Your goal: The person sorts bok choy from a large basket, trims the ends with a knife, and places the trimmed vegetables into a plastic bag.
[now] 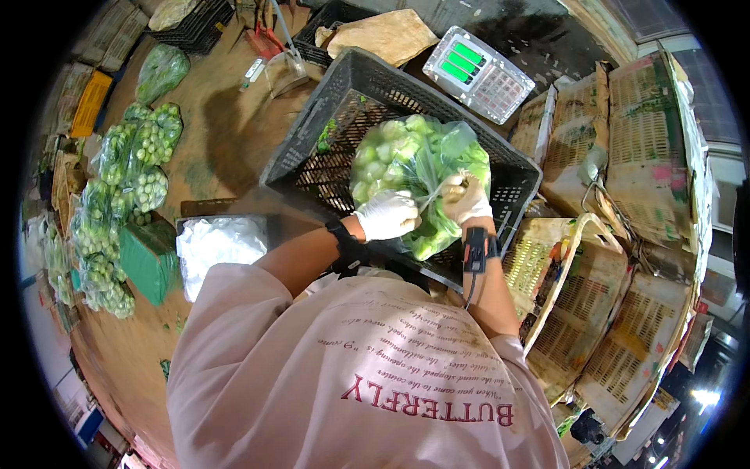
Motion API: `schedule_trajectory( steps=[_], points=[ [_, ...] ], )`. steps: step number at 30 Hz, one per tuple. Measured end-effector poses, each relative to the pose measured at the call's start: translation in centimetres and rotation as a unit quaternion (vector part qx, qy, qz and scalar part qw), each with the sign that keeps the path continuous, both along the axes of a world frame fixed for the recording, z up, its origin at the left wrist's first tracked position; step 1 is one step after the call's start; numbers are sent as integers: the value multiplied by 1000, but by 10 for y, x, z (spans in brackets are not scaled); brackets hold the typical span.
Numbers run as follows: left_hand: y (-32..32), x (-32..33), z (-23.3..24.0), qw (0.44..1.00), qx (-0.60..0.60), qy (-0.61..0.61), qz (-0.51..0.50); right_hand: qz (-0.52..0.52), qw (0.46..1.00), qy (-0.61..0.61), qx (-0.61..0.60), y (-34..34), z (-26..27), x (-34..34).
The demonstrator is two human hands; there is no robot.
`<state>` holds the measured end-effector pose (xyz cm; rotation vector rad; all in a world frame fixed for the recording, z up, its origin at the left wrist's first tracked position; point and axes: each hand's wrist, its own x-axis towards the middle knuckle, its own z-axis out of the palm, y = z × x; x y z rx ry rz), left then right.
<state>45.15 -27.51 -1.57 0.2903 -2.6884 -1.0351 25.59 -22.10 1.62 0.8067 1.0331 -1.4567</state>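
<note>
A clear plastic bag of green leafy vegetables [389, 152] lies in a black plastic crate [310, 126] in front of me. My left hand [388, 215], in a white glove, has its fingers curled on the gathered plastic at the near side of the bag. My right hand [466, 196], gloved too, pinches the bag's twisted neck from the right. The two hands are a short way apart, with the bunched plastic between them. Folds of plastic and the fingers hide just how the neck is held.
A weighing scale's display unit [477, 74] with lit green panels stands beyond the crate. Several filled vegetable bags [111, 234] lie on the floor at left, near a green package [149, 258] and a box of white plastic bags [222, 246]. Stacked plastic baskets [586, 316] rise at right.
</note>
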Motion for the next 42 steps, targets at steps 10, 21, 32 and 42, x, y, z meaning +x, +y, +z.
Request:
schedule_trajectory(
  steps=[10, 21, 32, 42],
  points=[
    [38, -7, 7, 994, -21, 97, -34, -13, 996, -68, 65, -42, -75, -17],
    [14, 38, 14, 963, 147, 114, 196, 554, 375, 706, -232, 37, -6, 32],
    [29, 202, 52, 838, 223, 22, 498, 152, 871, 463, -59, 10, -19, 20],
    [359, 474, -101, 328, 422, -30, 845, 127, 825, 529, -154, -1, 116, -22]
  ],
)
